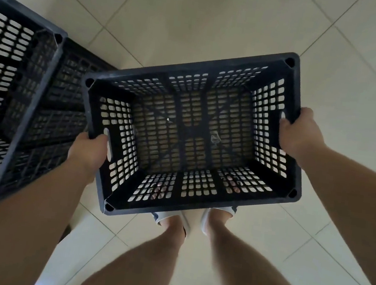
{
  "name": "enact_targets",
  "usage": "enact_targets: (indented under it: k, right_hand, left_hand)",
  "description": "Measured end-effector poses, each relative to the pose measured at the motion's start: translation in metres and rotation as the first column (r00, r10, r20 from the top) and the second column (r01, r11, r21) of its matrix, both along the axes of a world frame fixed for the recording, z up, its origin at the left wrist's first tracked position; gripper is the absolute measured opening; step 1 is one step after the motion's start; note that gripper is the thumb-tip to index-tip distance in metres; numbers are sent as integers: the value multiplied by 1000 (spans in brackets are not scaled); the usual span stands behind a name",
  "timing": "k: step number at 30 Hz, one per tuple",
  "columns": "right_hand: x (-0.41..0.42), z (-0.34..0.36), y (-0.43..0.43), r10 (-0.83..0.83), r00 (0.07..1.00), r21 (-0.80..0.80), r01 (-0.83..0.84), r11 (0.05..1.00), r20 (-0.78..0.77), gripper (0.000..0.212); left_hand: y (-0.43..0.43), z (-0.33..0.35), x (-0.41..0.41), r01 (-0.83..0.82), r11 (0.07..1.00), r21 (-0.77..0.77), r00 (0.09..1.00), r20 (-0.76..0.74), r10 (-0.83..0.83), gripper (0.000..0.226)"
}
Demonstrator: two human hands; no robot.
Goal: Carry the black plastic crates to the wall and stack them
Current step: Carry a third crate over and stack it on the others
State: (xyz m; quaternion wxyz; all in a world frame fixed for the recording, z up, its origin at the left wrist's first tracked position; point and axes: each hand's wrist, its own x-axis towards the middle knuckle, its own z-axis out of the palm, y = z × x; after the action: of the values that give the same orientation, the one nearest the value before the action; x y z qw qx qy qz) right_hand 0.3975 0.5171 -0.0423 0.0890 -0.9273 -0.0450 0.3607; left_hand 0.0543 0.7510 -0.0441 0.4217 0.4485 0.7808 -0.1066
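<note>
I hold an empty black plastic crate (192, 131) with slotted walls in front of me, above the floor and over my feet. My left hand (87, 151) grips the handle slot in its left short wall. My right hand (298, 134) grips the handle slot in its right short wall. The crate is roughly level, turned a little clockwise. To the left stands a stack of black crates (9, 101), its top one open and empty, with a lower crate showing beside it.
Pale square floor tiles (220, 23) spread ahead and to the right. My bare legs and white slippers (217, 219) show below the held crate. The crate stack fills the left edge of view, close to my left forearm.
</note>
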Motion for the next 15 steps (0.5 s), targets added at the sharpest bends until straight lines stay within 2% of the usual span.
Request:
enact_targets:
  k: [3, 6, 9, 15]
  right_hand:
    - [5, -15, -3, -120, 990, 33, 123, 992, -73, 31]
    - [13, -24, -8, -186, 974, 52, 194, 980, -132, 25]
    - [17, -24, -12, -132, 983, 32, 137, 990, -129, 35]
    - [8, 17, -32, -225, 962, 25, 231, 973, -154, 39]
  left_hand:
    - [5, -11, 4, -158, 986, -47, 980, 112, 162, 38]
    - [10, -14, 6, -192, 979, -72, 973, 119, 199, 32]
    - [11, -8, 5, -167, 983, -79, 977, 120, 176, 26]
    - [7, 43, 4, -97, 993, -74, 988, 115, 105, 19]
